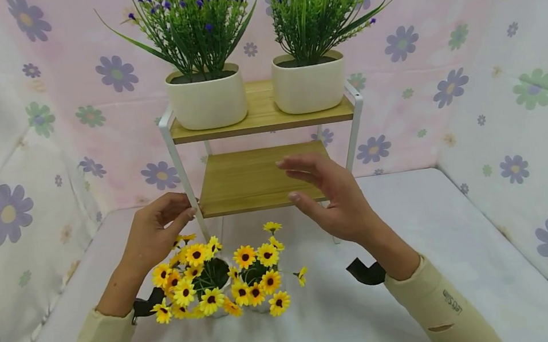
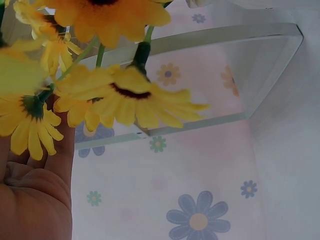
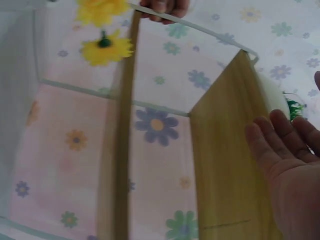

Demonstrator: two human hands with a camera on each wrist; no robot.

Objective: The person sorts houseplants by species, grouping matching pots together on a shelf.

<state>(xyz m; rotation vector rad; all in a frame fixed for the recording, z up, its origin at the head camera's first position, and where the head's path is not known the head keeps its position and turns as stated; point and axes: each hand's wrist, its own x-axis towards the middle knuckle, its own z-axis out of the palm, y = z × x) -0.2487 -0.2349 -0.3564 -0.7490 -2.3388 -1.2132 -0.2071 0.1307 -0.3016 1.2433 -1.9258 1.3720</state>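
Note:
A two-tier shelf (image 1: pixel 264 178) with wooden boards and a white metal frame stands in front of me. My left hand (image 1: pixel 149 231) holds its left front post (image 1: pixel 184 177) near the lower board, thumb in front and fingers going behind. My right hand (image 1: pixel 332 201) is raised in front of the lower board, its fingers extended and slightly bent, nothing in them. In the right wrist view, the right palm (image 3: pixel 302 177) faces the upper board (image 3: pixel 232 150). Two cream planters, a left one (image 1: pixel 208 101) and a right one (image 1: pixel 309 85), stand on top, with purple flowers and long grass.
Two bunches of yellow daisies, one left (image 1: pixel 200 279) and one right (image 1: pixel 259 280), stand on the white tabletop (image 1: pixel 316 333) before the shelf, just below my left hand. Flower-printed cloth (image 1: pixel 115 73) hangs behind and along both sides.

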